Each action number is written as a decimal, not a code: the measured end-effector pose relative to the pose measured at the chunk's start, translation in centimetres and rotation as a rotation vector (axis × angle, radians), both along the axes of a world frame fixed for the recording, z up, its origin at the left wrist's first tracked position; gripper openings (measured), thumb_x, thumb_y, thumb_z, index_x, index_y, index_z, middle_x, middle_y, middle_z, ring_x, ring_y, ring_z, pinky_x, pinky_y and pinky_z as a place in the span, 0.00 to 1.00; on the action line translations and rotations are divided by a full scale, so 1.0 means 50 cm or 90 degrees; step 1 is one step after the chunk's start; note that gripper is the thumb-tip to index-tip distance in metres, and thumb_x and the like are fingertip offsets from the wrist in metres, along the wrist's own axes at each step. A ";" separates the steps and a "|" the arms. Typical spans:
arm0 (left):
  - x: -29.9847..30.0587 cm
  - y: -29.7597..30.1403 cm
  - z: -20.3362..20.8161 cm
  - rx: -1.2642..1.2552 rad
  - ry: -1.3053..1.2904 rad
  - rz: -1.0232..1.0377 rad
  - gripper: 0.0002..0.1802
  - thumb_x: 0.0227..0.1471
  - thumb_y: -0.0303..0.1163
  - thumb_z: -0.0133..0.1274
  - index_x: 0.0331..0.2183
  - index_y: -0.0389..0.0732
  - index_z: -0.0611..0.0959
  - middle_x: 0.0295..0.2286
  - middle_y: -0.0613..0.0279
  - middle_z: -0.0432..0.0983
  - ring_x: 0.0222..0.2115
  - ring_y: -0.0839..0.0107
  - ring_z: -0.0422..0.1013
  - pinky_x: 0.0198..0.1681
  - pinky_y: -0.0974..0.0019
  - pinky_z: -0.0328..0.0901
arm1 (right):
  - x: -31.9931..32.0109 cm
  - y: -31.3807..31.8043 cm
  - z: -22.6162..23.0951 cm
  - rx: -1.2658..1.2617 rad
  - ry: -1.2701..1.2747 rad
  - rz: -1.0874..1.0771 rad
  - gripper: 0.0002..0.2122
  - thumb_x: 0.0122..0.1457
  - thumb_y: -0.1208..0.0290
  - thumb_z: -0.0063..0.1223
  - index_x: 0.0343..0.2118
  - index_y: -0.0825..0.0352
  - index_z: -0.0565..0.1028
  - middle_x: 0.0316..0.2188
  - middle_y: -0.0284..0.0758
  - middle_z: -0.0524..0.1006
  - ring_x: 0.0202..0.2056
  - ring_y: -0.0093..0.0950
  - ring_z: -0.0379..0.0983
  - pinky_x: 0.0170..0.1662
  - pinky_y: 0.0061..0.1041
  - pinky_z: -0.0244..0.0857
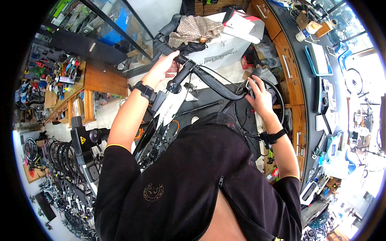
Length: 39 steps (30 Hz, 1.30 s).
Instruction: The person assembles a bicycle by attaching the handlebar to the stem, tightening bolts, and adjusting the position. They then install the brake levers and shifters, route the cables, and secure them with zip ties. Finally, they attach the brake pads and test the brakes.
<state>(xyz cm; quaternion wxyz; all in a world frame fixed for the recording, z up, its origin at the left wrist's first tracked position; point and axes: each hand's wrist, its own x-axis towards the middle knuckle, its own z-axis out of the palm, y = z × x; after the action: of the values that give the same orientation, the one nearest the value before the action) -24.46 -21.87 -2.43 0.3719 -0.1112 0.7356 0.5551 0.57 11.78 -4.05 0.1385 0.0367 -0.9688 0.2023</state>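
Observation:
A black drop handlebar (215, 83) on a bicycle stem (185, 75) lies across the space in front of me. My left hand (163, 69) is at its left part, with the thumb side over the bar and the other fingers below it. At the right end, my right hand (261, 97) curls its fingers round the bend beside the brake lever; part of that grip is hidden. Below the stem runs the white and black bicycle frame (165, 108). The left brake hood (171, 25) points away from me. Thin black cables loop from the bar.
A white carton (225, 56) with a checked cloth (195, 30) stands beyond the handlebar. Wooden drawers under a dark counter (317, 86) line the right side. A repair stand (82, 140) is at left, near a wooden bench (106, 78). A wheel (281, 98) is beside my right hand.

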 end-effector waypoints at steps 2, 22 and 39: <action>0.005 -0.001 0.012 -0.006 -0.001 -0.029 0.27 0.56 0.61 0.50 0.36 0.45 0.82 0.33 0.65 0.80 0.36 0.74 0.74 0.42 0.66 0.65 | 0.003 -0.002 0.004 0.002 0.008 0.001 0.37 0.44 0.71 0.69 0.60 0.57 0.66 0.59 0.39 0.65 0.41 0.43 0.77 0.40 0.37 0.75; 0.000 -0.028 -0.002 0.179 0.023 0.009 0.16 0.57 0.42 0.59 0.39 0.38 0.82 0.35 0.56 0.82 0.35 0.66 0.80 0.42 0.63 0.73 | -0.023 -0.001 0.000 0.043 -0.017 0.002 0.30 0.47 0.75 0.65 0.56 0.58 0.69 0.61 0.37 0.65 0.36 0.42 0.79 0.38 0.37 0.75; 0.034 -0.114 -0.092 0.250 0.042 -0.110 0.21 0.62 0.39 0.51 0.53 0.41 0.76 0.45 0.67 0.76 0.45 0.73 0.71 0.50 0.62 0.66 | -0.076 -0.009 0.002 0.063 -0.018 -0.084 0.28 0.50 0.72 0.63 0.57 0.56 0.71 0.55 0.38 0.70 0.45 0.42 0.76 0.44 0.36 0.73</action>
<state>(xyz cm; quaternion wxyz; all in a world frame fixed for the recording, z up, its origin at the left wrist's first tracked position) -22.78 -27.54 -7.02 0.4086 0.0451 0.6318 0.6571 -3.24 11.34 -3.93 0.1359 -0.0236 -0.9798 0.1450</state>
